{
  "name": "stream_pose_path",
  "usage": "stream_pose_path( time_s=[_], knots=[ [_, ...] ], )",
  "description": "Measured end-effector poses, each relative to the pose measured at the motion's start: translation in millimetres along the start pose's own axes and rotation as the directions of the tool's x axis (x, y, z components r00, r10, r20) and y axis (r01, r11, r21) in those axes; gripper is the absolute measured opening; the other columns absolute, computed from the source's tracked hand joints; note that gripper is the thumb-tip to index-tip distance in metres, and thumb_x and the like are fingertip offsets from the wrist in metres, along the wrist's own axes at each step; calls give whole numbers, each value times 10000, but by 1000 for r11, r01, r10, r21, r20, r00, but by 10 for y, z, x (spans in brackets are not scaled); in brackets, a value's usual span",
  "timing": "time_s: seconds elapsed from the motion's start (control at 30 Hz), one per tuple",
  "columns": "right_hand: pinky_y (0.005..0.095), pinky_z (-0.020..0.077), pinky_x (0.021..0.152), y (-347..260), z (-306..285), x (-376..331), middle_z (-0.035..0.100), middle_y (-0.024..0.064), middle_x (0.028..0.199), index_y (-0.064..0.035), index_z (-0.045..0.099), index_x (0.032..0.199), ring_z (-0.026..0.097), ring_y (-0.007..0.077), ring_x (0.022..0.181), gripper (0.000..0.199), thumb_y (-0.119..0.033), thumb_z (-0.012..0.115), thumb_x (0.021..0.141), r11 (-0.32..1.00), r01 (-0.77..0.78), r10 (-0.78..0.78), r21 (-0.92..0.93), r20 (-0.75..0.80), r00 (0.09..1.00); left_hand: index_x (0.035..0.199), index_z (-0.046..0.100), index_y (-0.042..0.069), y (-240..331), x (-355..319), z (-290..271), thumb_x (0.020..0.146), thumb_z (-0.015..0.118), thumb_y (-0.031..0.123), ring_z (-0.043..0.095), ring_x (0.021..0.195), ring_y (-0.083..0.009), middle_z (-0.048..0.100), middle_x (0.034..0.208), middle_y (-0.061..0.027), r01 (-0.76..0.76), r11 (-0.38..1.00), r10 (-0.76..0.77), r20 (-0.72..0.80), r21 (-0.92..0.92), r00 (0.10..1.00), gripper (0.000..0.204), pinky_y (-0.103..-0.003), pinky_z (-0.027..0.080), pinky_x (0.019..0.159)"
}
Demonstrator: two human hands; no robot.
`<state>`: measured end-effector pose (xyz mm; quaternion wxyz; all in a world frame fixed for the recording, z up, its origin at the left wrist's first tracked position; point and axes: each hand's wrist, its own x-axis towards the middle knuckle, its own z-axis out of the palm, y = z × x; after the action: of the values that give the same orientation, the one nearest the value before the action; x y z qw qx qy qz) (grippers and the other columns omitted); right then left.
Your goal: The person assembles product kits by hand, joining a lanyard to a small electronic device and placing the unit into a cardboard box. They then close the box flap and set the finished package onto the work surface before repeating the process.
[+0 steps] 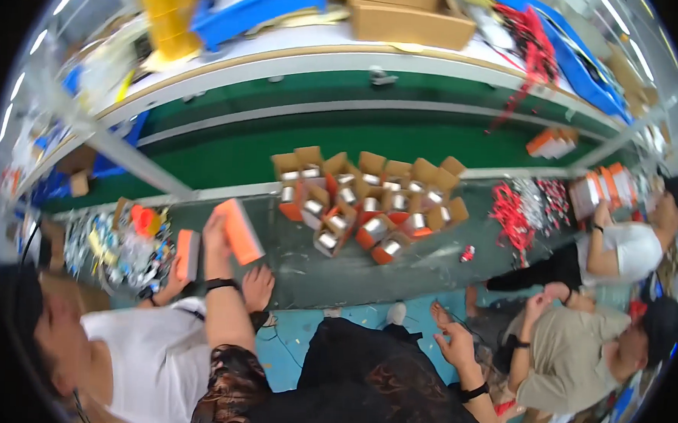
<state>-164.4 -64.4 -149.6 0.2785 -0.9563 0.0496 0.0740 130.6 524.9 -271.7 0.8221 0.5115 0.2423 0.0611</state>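
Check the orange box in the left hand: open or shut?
Shut, as far as it shows. The orange box in the left hand is a flat closed slab with no raised flaps, unlike the open cartons behind it.

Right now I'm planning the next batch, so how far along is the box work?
Done, by the look of it: a cluster of open orange-and-brown cardboard boxes sits on the green table, each showing a silvery packet inside. In hand: the left hand holds up a closed orange rectangular box; the right hand is open and holds nothing. Left: the open boxes' flaps are not yet closed.
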Motion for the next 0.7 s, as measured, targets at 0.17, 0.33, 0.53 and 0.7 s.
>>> stream_pose_path(
  time_s=[0.17,0.33,0.53,0.7],
  knots=[
    [415,546,760,68,85,-426,695,146,950,-84,719,1039,690,308,842,244,-237,733,850,963,-268,268,10,-13,963,1289,581,-12,-370,-166,-553,990,577,304,633,1067,-258,672,1139,-147,145,918,-140,-40,370,989,435,-388,525,924],
    [461,538,790,313,106,-387,703,144,1012,-102,712,1080,676,356,902,271,-278,687,875,947,-318,317,37,23,948,1198,595,-46,-1264,-1116,-666,974,600,252,645,984,-280,681,1083,-179,57,301,246,-135,952,960,373,-399,529,862],
    [457,548,776,1285,215,612,720,140,911,-103,729,1022,686,347,875,239,-264,714,846,968,-251,250,-22,-43,967,1113,613,-96,-98,79,-690,951,632,198,655,945,-322,686,1076,-223,-10,318,729,-238,948,641,335,-422,525,833],
    [419,556,842,2183,329,1767,740,151,935,-66,695,1116,714,310,916,455,-374,784,792,722,-612,680,321,-173,712,1304,537,-95,-63,-822,457,959,573,293,616,1044,-326,640,1213,-234,-202,562,742,-381,802,552,520,-439,467,947]
  ],
)
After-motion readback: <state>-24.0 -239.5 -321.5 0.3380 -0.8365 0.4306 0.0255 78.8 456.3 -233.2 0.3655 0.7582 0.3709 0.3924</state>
